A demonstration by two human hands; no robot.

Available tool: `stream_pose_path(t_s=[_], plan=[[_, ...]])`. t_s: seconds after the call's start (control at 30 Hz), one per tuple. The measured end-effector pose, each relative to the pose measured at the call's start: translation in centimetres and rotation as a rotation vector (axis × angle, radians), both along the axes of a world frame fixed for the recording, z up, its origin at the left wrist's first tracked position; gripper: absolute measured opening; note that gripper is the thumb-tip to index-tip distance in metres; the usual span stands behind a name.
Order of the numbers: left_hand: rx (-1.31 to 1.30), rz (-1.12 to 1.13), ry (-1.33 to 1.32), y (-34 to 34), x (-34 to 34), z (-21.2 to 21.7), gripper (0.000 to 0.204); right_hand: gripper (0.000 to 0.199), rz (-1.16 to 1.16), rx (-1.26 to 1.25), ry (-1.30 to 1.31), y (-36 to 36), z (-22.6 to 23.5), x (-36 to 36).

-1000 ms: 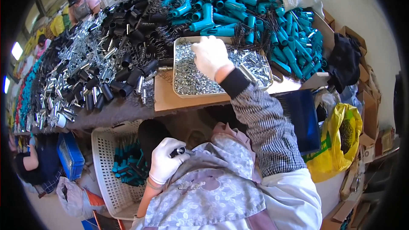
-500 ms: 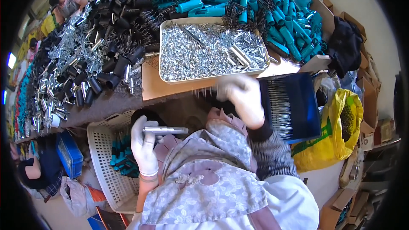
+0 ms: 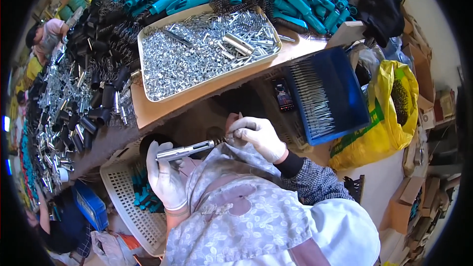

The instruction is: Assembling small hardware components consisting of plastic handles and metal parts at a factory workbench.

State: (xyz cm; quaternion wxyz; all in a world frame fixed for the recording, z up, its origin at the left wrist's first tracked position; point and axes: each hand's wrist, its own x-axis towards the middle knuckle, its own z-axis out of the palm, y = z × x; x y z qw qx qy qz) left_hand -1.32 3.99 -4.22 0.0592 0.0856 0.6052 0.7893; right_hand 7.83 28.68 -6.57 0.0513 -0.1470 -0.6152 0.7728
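My left hand (image 3: 165,180), in a whitish glove, is closed round a slotted silver metal tube (image 3: 186,150), which lies nearly level above my lap and tilts up a little to the right. At the tube's right end a short stretch of dark coil spring (image 3: 220,141) shows. My gloved right hand (image 3: 258,138) pinches the spring's other end, and its fingers hide the rest of it. Whether the spring sits inside the tube or only touches its mouth, I cannot tell. A patterned grey apron (image 3: 246,202) covers my lap beneath both hands.
Ahead stands a cream tray (image 3: 212,86) of small metal parts. Teal handles (image 3: 308,7), black sleeves (image 3: 108,96) and springs heap round it. At right are a blue bin (image 3: 347,103) of thin rods and a yellow bag (image 3: 367,143). A white basket (image 3: 130,216) stands left; a co-worker (image 3: 49,39) is far left.
My right hand has come down and left from near the tray to the tube's right end, where a dark spring now shows. The view has turned, so the tray sits further left.
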Motion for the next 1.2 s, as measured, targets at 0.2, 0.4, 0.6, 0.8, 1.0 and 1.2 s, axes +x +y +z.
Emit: stream_pose_path(t_s=[0.2, 0.4, 0.6, 0.8, 1.0, 1.2], plan=[[0.024, -0.035, 0.022, 0.0, 1.3, -0.8, 0.056, 0.029, 0.137, -0.222, -0.004, -3.4, 0.5, -0.8], [-0.545, -0.278, 0.163, -2.7, -0.6, -0.2, 0.039, 0.048, 0.241, -0.649, 0.000, -1.6, -1.3, 0.1], [-0.991, -0.579, 0.474, 0.0, 0.5, 0.3, 0.053, 0.037, 0.243, -0.248, -0.071, -2.1, -2.0, 0.7], [-0.987, -0.602, 0.578, 1.5, 2.0, 0.2, 0.038, 0.031, 0.290, 0.029, -0.038, -1.9, -3.2, 1.3], [-1.004, -0.479, 0.509, 1.8, 2.5, 0.1, 0.028, 0.024, -0.210, 0.901, 0.100, 10.1, -1.0, 2.2], [-0.987, -0.467, 0.557, 2.1, 2.6, -0.4, 0.027, 0.018, -0.210, 1.505, -0.593, 24.7, -9.9, 8.9]])
